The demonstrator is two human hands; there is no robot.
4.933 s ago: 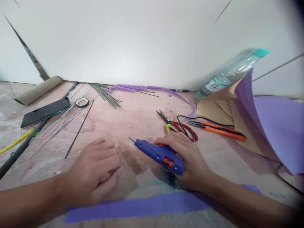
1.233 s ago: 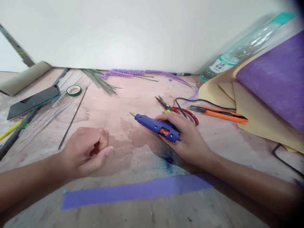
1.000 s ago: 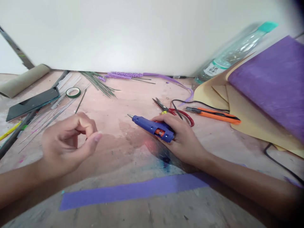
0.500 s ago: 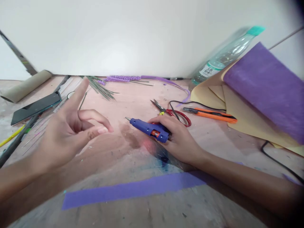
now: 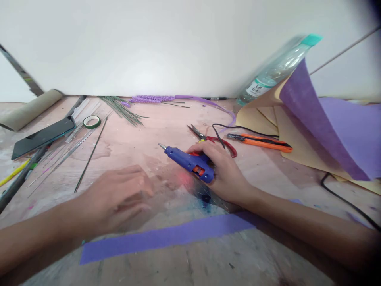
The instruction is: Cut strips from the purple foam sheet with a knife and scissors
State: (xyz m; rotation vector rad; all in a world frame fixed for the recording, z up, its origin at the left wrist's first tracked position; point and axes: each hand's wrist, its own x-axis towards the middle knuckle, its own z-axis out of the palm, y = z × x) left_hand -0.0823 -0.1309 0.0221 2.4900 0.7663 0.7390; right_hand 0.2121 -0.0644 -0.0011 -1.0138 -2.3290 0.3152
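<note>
My right hand (image 5: 226,172) is closed around a blue hot glue gun (image 5: 190,162). The gun's metal nozzle points up and to the left. My left hand (image 5: 119,198), somewhat blurred, hovers over the table left of the gun, its fingers loosely bent and apart from the thumb. I see nothing in it. Below both hands a strip of purple paper (image 5: 166,237) lies across the table, its right end beneath my right forearm. Just beyond my right hand lie red-handled scissors (image 5: 201,133), their handles partly hidden.
On the left are a cardboard tube (image 5: 31,109), a phone (image 5: 44,137), green tape (image 5: 92,122) and clear sticks (image 5: 64,149). Green stems (image 5: 122,109) and purple flowers (image 5: 151,99) line the back. An orange cutter (image 5: 264,143), a bottle (image 5: 268,79) and purple-and-tan sheets (image 5: 315,123) stand right.
My left hand has swung down and toward the purple strip, its raised index finger lowered, uncovering the tape and sticks. The purple sheet at right has flopped over. The glue gun stays in my right hand.
</note>
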